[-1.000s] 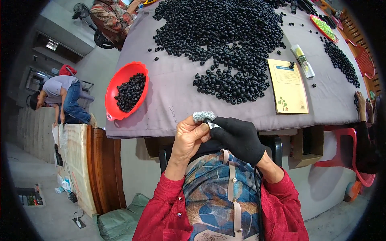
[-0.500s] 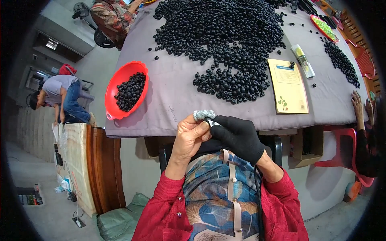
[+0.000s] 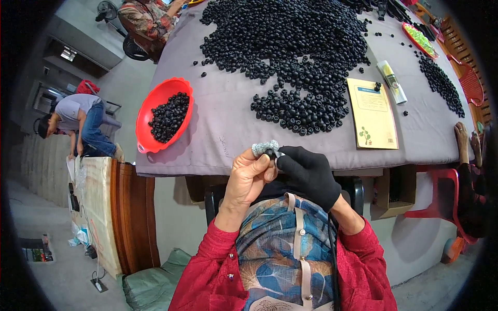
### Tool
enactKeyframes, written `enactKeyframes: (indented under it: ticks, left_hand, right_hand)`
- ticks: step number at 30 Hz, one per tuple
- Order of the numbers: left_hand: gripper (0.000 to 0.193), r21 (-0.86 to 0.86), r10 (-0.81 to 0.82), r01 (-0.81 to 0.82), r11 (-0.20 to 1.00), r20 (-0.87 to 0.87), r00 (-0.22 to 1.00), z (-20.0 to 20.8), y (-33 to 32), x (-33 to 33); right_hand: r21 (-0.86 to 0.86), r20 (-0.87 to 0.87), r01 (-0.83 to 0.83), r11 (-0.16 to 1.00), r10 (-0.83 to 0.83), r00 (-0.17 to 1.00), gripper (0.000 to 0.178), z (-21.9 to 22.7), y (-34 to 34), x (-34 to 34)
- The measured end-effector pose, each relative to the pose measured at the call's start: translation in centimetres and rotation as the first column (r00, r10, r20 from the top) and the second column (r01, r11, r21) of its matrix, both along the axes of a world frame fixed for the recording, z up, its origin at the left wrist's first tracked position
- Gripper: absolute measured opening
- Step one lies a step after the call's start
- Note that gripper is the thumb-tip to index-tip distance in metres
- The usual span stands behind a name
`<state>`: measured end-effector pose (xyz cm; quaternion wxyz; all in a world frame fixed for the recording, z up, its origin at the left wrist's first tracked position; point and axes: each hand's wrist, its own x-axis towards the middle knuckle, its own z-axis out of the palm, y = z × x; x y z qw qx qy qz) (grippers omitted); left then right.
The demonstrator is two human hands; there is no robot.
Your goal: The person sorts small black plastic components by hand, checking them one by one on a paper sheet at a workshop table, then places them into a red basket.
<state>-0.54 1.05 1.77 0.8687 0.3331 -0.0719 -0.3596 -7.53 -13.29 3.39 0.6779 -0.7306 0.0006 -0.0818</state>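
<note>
Pictured in red sleeves (image 3: 220, 259) and a leaf-patterned top (image 3: 280, 233), with both hands just off the near edge of a cloth-covered desk (image 3: 223, 124). Pinching a small black piece (image 3: 270, 154) between thumb and fingers in the bare grip of the left hand (image 3: 251, 173), with a speckled grey cover (image 3: 264, 147) over one finger. Pressing gloved thumb and fingers together on a thin pale piece (image 3: 279, 153), too small to identify, in the grip of the right hand (image 3: 311, 176), touching or just beside the black piece. Set at near left on the desk, a red bowl (image 3: 147, 111) partly filled with similar pieces; at near right, a yellow booklet (image 3: 372, 119). Seen at the right edge, another person's hand (image 3: 461, 140). Spread across the far middle, a broad black heap (image 3: 290, 41). Visible at far left, beyond the desk, a person (image 3: 83, 111) bending over in jeans.
</note>
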Motion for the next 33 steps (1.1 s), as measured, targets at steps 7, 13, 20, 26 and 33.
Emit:
enactKeyframes:
  ticks: [7, 13, 20, 26, 33]
  left_hand:
    - [0.013, 0.063, -0.019, 0.016, 0.998, 0.037, 0.999, -0.7, -0.3, -0.6]
    - [0.011, 0.134, -0.052, 0.045, 0.99, 0.051, 0.997, -0.8, -0.8, -1.2]
    - [0.009, -0.169, -0.127, 0.104, 0.98, -0.135, 0.983, -1.8, -0.5, -0.5]
    - [0.009, -0.118, -0.073, 0.063, 0.991, -0.08, 0.994, -1.5, -0.2, -0.4]
    - [0.009, -0.06, -0.024, 0.021, 0.998, -0.046, 0.999, -1.0, 0.0, -0.3]
  right_hand:
    - [-0.109, 0.063, 0.055, 0.992, -0.049, 0.997, 0.046, -0.9, -0.6, 0.4]
    - [-0.469, 0.319, 0.137, 0.873, 0.022, 0.947, 0.028, -2.2, -0.6, 0.9]
    - [0.024, -0.032, 0.106, 0.994, -0.105, 0.994, 0.031, -1.4, 0.8, 0.7]
    - [0.206, -0.186, 0.1, 0.973, -0.062, 0.981, 0.027, -1.4, 1.3, 1.0]
    - [0.43, -0.292, 0.121, 0.895, 0.011, 0.956, 0.026, -0.7, 1.3, 0.9]
